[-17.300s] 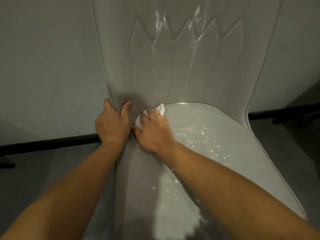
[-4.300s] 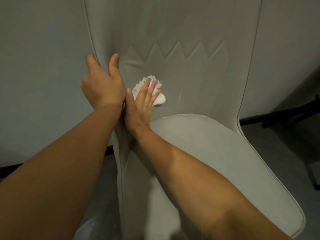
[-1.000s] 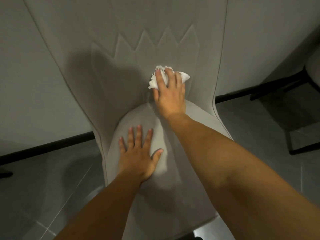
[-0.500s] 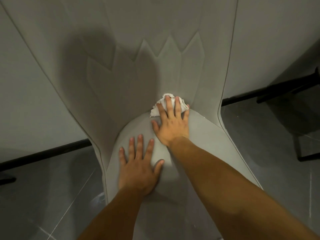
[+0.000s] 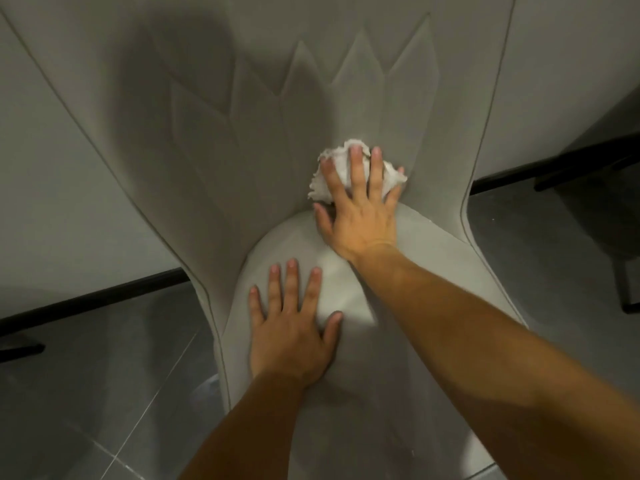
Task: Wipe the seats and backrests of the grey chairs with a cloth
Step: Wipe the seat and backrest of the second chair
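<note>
Cloth (image 5: 346, 174) shifted slightly up from the seat's (image 5: 433, 271) rear edge onto the lower backrest (image 5: 242, 150).
Right hand (image 5: 360, 216), fingers spread, presses cloth; left hand (image 5: 291, 330) flat, splayed on seat. Step: backrest base; next, likely sweep toward right edge.
</note>
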A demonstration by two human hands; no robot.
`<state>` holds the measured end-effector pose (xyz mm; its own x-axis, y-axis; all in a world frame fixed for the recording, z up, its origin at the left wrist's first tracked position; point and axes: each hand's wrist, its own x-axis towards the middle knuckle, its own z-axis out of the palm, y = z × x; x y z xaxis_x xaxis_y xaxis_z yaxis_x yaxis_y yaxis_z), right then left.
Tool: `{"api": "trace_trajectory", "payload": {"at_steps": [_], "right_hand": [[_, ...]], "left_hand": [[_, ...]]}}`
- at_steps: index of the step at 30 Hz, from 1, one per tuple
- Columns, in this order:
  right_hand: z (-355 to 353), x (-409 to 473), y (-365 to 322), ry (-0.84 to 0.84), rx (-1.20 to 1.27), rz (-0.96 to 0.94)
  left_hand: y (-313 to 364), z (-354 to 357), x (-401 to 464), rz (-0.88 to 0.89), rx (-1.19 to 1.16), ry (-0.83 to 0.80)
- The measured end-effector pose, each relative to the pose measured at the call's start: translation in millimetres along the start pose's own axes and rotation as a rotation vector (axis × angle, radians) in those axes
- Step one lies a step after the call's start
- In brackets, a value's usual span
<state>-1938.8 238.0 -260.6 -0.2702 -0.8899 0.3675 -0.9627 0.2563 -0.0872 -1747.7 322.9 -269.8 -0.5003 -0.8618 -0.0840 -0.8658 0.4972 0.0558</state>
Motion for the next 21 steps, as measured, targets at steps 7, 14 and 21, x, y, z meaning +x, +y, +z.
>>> {"api": "trace_trajectory", "payload": {"at_steps": [7, 14, 21], "right_hand": [[3.6, -8.7, -1.2, -0.276, -0.084, 0.004], [-13.2, -32.2, -3.8, -0.472, 0.068, 0.110], [-25.0, -39.3, -1.6, -0.432, 0.072, 0.114]], "left_hand": [[-3.0, 6.8, 0.2, 0.009, -0.013, 0.040], [-2.4, 8.0, -2.4, 0.010, -0.010, 0.060], [-2.8, 8.5, -0.9, 0.012, -0.022, 0.058]]}}
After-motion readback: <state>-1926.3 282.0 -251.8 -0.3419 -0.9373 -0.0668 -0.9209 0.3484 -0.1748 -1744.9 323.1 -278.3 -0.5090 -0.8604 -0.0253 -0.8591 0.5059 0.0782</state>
